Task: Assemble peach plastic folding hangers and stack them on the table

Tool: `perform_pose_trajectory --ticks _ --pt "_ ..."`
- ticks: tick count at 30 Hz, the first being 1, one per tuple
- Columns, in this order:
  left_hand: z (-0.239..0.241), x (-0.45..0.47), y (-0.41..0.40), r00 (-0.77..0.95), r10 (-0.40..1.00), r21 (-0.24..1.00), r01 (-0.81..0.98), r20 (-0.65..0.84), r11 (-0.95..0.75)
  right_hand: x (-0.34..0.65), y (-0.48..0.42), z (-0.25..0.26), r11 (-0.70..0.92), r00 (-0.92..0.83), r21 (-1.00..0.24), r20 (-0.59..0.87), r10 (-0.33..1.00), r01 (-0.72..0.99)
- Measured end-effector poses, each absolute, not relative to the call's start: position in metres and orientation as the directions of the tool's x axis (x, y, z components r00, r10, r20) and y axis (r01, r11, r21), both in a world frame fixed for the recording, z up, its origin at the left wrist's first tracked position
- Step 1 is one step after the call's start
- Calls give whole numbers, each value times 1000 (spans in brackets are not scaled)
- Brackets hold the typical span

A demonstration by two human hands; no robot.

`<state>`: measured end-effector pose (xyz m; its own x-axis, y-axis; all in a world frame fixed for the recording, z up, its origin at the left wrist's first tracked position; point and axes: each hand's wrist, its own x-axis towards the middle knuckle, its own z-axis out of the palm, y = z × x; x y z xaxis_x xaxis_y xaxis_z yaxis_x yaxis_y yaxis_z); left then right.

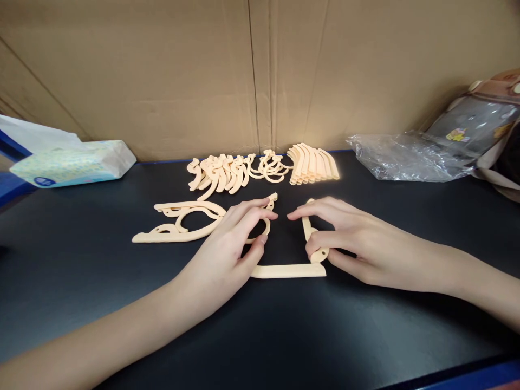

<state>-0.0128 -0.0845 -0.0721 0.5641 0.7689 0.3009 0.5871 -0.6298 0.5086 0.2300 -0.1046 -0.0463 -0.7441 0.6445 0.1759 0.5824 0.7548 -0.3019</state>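
Observation:
My left hand (235, 235) lies over cream plastic pieces that look like parts of folding clothes hangers. Its thumb and fingers close around a curved hook-like piece (267, 227), partly hidden by the hand. My right hand (345, 235) pinches a short cream hanger piece (307, 228) with a small hole in its rounded end. That end touches or sits very near the tip of a long straight hanger arm (288, 271), whose left end runs under my left hand. To the left lies a folded hanger (190, 235) with two arms and a curved hook between them.
Behind my hands lie a heap of curved hook pieces (221, 172), a few thin curved pieces (270, 167) and a neat stack of hanger arms (312, 163). A tissue pack (77, 162) is at the left; a clear plastic bag (410, 157) and another bag (467, 122) are at the right. Cardboard (195, 70) stands behind.

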Motion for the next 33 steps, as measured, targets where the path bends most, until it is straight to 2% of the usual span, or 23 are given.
perform_pose_trajectory --ticks 5,8,12,18,23,29,33 --pt "-73 -12 -83 535 784 555 566 315 -609 231 -104 -53 749 -741 -301 166 651 590" --pt "-72 -12 -82 530 785 553 568 320 -609 230 -105 -54 745 -722 -302 207 660 595" --pt "-71 -12 -82 529 764 489 589 368 -643 228 -106 -53 740 -697 -241 251 672 627" --pt "-73 -12 -83 546 730 393 617 411 -682 226 -107 -52 786 -758 -176 208 618 592" --pt "-74 -12 -85 558 724 338 645 406 -686 224 -108 -50 793 -786 -209 138 603 572" --pt "-71 -11 -88 559 729 294 675 394 -677 222 -109 -47 779 -784 -288 126 607 557" --pt "-71 -11 -89 559 727 289 675 400 -678 221 -111 -48 806 -808 -279 141 572 522"
